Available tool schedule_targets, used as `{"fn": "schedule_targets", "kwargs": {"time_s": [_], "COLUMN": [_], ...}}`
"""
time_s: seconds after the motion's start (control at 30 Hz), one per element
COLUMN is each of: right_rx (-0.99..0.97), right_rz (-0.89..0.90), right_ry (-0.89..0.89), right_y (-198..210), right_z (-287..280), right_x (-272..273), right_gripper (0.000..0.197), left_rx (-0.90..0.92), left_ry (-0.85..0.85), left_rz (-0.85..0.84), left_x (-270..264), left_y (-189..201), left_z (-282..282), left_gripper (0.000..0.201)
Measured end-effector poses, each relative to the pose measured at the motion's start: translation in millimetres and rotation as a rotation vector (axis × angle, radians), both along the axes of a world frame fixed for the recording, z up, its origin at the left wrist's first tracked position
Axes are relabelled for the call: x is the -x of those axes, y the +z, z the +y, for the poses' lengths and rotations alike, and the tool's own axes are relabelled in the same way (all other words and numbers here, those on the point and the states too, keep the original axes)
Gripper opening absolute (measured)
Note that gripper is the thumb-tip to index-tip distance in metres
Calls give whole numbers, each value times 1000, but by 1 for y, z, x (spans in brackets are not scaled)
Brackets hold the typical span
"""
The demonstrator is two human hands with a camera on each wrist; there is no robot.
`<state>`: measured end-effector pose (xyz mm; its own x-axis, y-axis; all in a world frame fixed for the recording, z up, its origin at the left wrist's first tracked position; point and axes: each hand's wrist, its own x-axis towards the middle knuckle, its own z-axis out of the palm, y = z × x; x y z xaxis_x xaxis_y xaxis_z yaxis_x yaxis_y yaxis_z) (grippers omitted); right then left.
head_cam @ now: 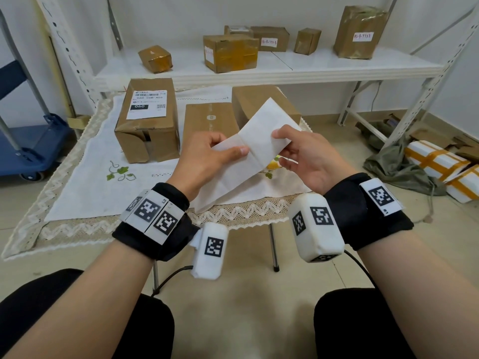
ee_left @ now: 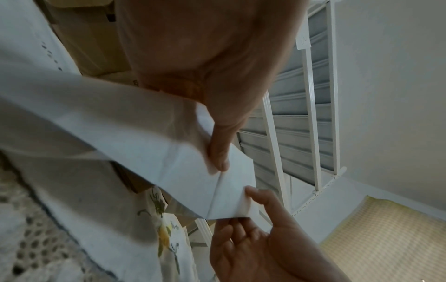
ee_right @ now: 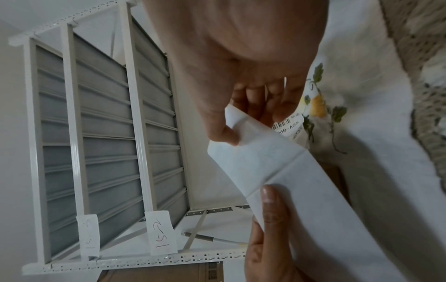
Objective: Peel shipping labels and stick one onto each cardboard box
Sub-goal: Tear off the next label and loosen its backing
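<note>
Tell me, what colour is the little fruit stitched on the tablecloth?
Yellow, with green leaves. The embroidered fruit on the white tablecloth shows best in the right wrist view.

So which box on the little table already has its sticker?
Look at the low table with the lacy white cloth, in front of the white shelf. Three cardboard boxes sit there; the labelled box is the leftmost. Only it has a white barcode shipping label on top.
</note>
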<state>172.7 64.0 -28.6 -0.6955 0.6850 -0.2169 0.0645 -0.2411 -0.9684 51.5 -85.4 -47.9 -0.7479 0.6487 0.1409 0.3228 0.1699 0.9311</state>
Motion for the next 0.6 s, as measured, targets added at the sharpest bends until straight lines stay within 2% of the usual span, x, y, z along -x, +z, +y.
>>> {"fn": "schedule_targets", "kwargs": {"time_s": [0.17, 0.37, 0.6], "right_rx": [70, 76, 128], "right_rz": [29, 39, 43], "right_ry": [-95, -185, -243], "right_y": [0, 1, -1], "right_z": [1, 0, 3], "right_x": [-2, -1, -1], "right_gripper": [22, 17, 25], "left_rx": [23, 14, 29], "left_ry": [-19, -28, -22], "left_rz": [-43, -68, -72], "left_x": [-1, -4, -3], "left_y": [2, 8, 11], "left_z": [-1, -1, -4], "left_gripper": [50, 49, 49]}}
